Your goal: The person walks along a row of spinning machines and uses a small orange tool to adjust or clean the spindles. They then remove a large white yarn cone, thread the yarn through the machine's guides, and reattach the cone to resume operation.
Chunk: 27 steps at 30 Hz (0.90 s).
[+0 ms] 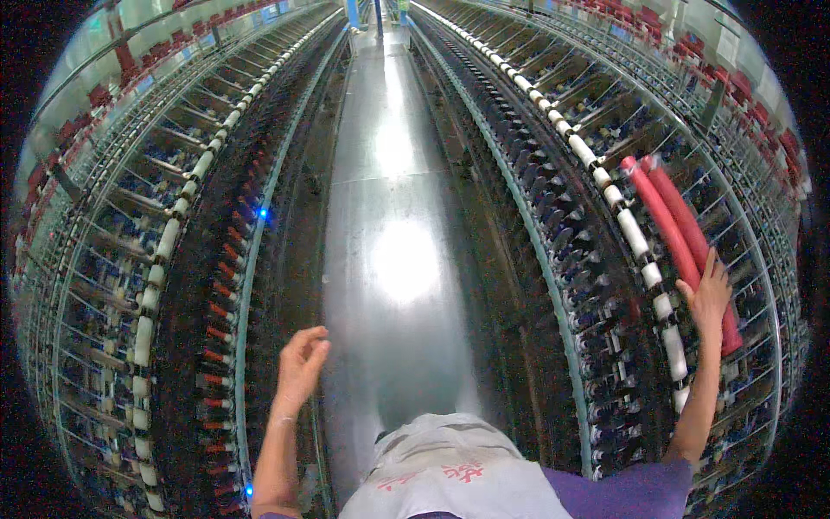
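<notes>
Two long red rollers (664, 212) lie side by side at a slant over the machine on the right. My right hand (711, 298) is closed around their lower part, the thumb on the near-aisle side and the fingers stretched along them. The palm side is hidden, as is part of the rollers beneath it. Over the left side of the aisle, my left hand (304, 359) is raised with its fingers curled and thumb close to the fingertips. Whatever sits in that pinch, if anything, is too small to see.
Long spinning machines flank a shiny grey aisle floor (363, 285). A row of white rollers (634, 233) runs along the right machine, another row of white rollers (157, 275) along the left. Thin metal rods stick out above both. A blue light (264, 213) glows on the left rail.
</notes>
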{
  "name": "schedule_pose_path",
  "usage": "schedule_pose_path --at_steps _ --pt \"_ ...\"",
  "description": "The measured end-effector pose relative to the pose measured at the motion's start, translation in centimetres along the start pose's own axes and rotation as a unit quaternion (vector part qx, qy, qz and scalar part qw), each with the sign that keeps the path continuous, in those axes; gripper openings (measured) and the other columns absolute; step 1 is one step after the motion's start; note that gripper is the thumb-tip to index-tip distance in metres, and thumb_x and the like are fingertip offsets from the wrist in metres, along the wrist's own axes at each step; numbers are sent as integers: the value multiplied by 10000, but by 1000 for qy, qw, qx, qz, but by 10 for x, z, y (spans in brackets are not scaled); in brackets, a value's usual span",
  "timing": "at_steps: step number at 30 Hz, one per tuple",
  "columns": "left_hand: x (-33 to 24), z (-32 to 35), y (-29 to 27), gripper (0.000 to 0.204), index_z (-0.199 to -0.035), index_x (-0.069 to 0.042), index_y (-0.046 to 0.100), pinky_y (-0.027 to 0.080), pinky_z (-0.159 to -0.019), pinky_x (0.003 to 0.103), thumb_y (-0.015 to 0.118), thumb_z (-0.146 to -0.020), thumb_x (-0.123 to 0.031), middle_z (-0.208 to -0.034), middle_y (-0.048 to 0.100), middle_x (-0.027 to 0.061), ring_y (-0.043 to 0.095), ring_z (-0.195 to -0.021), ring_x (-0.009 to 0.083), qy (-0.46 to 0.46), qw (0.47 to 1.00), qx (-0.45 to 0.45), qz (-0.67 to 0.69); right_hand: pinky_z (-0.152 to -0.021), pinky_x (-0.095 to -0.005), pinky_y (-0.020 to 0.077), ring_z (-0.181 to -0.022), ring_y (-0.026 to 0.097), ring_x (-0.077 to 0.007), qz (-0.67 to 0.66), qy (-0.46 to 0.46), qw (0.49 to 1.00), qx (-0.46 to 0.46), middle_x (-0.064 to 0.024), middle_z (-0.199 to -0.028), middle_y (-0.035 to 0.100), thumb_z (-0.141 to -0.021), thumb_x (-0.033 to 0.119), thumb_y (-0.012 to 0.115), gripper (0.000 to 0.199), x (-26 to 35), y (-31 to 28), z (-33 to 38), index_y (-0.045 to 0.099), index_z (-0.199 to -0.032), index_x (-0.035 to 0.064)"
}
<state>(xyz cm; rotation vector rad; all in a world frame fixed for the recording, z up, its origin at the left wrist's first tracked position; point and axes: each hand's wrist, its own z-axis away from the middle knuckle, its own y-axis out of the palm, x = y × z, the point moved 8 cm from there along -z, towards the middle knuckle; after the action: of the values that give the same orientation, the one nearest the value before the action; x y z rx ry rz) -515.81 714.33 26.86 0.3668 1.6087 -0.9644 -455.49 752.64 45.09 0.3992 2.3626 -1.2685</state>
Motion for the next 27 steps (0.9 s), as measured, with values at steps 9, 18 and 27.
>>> schedule_pose_path --at_steps 9,18,27 --pt "-40 -188 -163 198 -1022 13 605 446 -832 291 579 -868 -109 -1032 596 86 570 -931 162 172 963 -193 -75 -1029 -540 290 -1314 325 -328 106 60 993 -6 -165 -1436 324 -853 406 551 749 36 2 3 216 -1432 69" --pt "-181 -393 -379 555 -1260 2 409 291 -1029 439 665 -801 -177 -1294 425 189 377 -1232 337 402 611 -585 -350 -726 -448 449 -841 565 -356 -302 -117 945 -40 -208 -980 579 -888 159 522 319 281 -43 -46 526 -1159 -9" --pt "-269 -504 -558 748 -1204 29 437 361 -910 502 737 -686 -419 -1168 505 225 487 -1057 406 284 416 -734 -456 -615 -436 427 -670 567 -308 -316 -180 930 45 -160 -827 582 -827 166 590 262 449 -92 -148 542 -1070 81"
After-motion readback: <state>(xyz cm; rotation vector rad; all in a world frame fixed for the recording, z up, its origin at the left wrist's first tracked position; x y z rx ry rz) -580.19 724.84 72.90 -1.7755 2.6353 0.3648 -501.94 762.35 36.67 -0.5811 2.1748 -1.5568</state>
